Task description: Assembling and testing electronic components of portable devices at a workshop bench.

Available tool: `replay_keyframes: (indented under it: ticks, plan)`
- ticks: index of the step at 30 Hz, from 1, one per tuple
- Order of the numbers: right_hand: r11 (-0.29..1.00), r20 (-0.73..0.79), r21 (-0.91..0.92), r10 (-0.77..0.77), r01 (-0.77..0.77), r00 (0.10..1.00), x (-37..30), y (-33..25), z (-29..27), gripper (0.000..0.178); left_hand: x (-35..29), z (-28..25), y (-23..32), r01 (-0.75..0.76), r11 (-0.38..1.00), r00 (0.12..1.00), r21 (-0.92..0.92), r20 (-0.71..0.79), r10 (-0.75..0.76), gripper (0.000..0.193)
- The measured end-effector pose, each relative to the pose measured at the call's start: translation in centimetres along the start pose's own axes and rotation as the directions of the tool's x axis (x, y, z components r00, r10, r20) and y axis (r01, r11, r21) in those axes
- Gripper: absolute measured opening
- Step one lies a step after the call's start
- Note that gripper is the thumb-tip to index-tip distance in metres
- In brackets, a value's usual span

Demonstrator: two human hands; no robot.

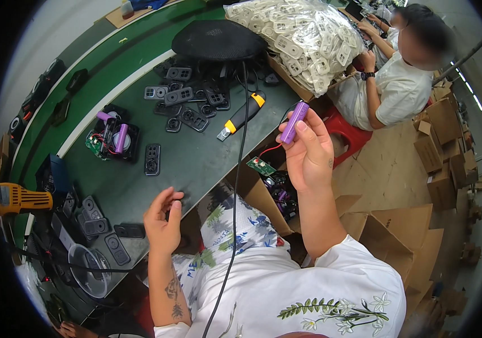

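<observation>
My right hand is closed around a purple cylindrical battery cell, held up beyond the bench edge. From the cell a red wire runs to a small green circuit board, which dangles above an open carton. My left hand hovers by the front edge of the bench with nothing in it, its fingers loosely curved and apart. Nearest to it on the bench lies a black faceplate. Farther left sits an opened black unit with purple cells and a green board showing.
Black faceplates lie piled near a black mesh bag. A box cutter has its tip toward me. A black cable hangs across the view. A yellow heat gun stands left; a co-worker sits right beside bagged white plates.
</observation>
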State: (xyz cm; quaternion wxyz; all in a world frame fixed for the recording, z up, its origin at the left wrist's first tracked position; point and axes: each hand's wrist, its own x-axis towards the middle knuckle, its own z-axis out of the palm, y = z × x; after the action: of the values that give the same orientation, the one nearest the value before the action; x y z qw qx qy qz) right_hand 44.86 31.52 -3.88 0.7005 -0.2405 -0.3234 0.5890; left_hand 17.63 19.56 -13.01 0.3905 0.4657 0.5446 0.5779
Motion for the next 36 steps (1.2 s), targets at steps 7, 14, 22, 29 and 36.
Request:
replay_keyframes:
  ticks: [7, 14, 22, 29, 36]
  plan:
    - [1.0, -0.025, -0.015, 0.001, -0.001, 1.0, -0.1, 0.0, -0.2, 0.031, 0.0, -0.1, 0.0, 0.001, 1.0, 1.0, -0.007, 0.008, 0.0, 0.033]
    - [0.989, -0.062, -0.146, -0.041, 0.032, 0.997, -1.0, -2.4, -5.3, 0.033, -0.4, -0.4, -0.1, 0.008, 1.0, 1.0, 0.004, -0.003, -0.008, 0.034]
    - [0.66, -0.468, -0.683, -0.067, -0.313, 0.881, -3.0, 1.5, -21.4, 0.031, -0.1, -0.1, -0.1, 0.0, 1.0, 1.0, 0.022, 0.029, -0.001, 0.034]
    - [0.699, -0.687, -0.554, -0.078, -0.451, 0.723, -5.8, 3.8, -27.1, 0.029, -0.1, -0.2, 0.1, 0.035, 0.999, 0.999, 0.019, -0.002, -0.035, 0.034]
    - [0.8, -0.691, -0.374, 0.097, -0.469, 0.716, -5.3, 3.2, -23.9, 0.029, 0.0, -0.4, 0.0, 0.045, 0.999, 0.999, 0.02, -0.009, -0.045, 0.034]
